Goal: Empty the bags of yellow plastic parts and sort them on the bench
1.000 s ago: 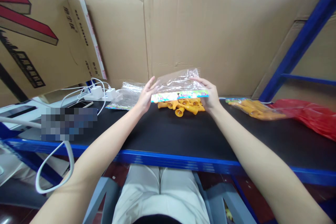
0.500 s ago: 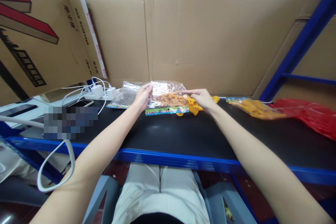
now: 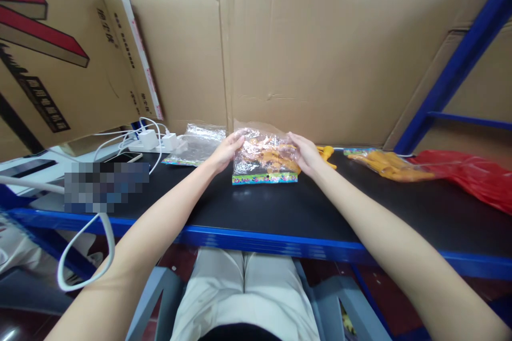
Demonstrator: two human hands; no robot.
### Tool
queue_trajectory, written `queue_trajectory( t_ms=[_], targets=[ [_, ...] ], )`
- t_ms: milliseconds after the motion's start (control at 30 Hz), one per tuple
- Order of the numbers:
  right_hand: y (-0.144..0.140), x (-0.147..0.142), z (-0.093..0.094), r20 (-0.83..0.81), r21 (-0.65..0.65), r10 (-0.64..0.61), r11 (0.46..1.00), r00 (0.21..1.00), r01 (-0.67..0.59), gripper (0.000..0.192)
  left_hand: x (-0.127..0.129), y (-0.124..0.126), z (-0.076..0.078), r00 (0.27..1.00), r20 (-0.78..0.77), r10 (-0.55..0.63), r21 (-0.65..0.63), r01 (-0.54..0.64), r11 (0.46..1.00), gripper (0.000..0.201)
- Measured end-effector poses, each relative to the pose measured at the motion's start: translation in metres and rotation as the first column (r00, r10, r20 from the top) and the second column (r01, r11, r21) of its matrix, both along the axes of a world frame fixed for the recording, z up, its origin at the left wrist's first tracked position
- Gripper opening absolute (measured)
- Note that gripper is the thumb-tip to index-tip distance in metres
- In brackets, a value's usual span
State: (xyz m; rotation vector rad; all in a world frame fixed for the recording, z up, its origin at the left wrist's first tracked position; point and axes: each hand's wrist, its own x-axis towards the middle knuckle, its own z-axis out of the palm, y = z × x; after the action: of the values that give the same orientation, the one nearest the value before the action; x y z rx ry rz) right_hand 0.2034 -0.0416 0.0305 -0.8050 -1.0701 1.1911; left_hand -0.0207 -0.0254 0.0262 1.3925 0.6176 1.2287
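Between my hands is a clear plastic bag (image 3: 264,162) with a colourful header strip along its lower edge. Orange-yellow pieces show inside or through it; their kind I cannot make out. My left hand (image 3: 227,152) pinches the bag's left side. On the opposite side my right hand (image 3: 306,153) has its fingers closed on the bag's edge. More orange-yellow pieces (image 3: 327,155) lie just beyond my right hand, partly hidden by it. Left of the held bag, another clear bag (image 3: 196,144) with a similar strip lies flat on the black tabletop (image 3: 256,210).
Farther right are a filled bag of orange-yellow pieces (image 3: 386,164) and a red plastic bag (image 3: 464,173). White chargers (image 3: 149,139) and cables stand at left, near a phone (image 3: 122,157). A cardboard panel (image 3: 320,58) rises behind. The blue rail (image 3: 272,242) edges the front.
My right hand has gone from pointing at the bag's mouth to gripping its right edge. The bag has shifted slightly right and nearer to me, covering more of the loose pieces.
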Motion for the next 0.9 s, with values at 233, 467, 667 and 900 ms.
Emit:
queue_trajectory(
  t_ms=[233, 467, 667, 900],
  targets=[
    [0.004, 0.005, 0.002, -0.005, -0.038, 0.031, 0.999, 1.0, -0.031, 0.013, -0.006, -0.003, -0.001, 0.964, -0.187, -0.19, -0.057, 0.182, 0.982, 0.053],
    [0.003, 0.005, -0.001, 0.033, -0.002, 0.001, 1.0, 0.999, -0.001, 0.014, -0.002, -0.002, 0.0, 0.996, -0.086, 0.006, -0.013, -0.007, 1.0, 0.033],
    [-0.001, -0.001, -0.002, 0.103, -0.024, 0.012, 1.0, 0.995, -0.01, 0.017, -0.004, 0.004, 0.002, 0.973, 0.007, 0.232, -0.069, -0.231, 0.971, 0.025],
    [-0.002, -0.005, -0.003, 0.126, -0.039, 0.031, 0.999, 0.992, -0.026, 0.016, -0.004, 0.007, -0.001, 0.946, -0.049, 0.32, -0.038, -0.322, 0.946, 0.017]
  ],
)
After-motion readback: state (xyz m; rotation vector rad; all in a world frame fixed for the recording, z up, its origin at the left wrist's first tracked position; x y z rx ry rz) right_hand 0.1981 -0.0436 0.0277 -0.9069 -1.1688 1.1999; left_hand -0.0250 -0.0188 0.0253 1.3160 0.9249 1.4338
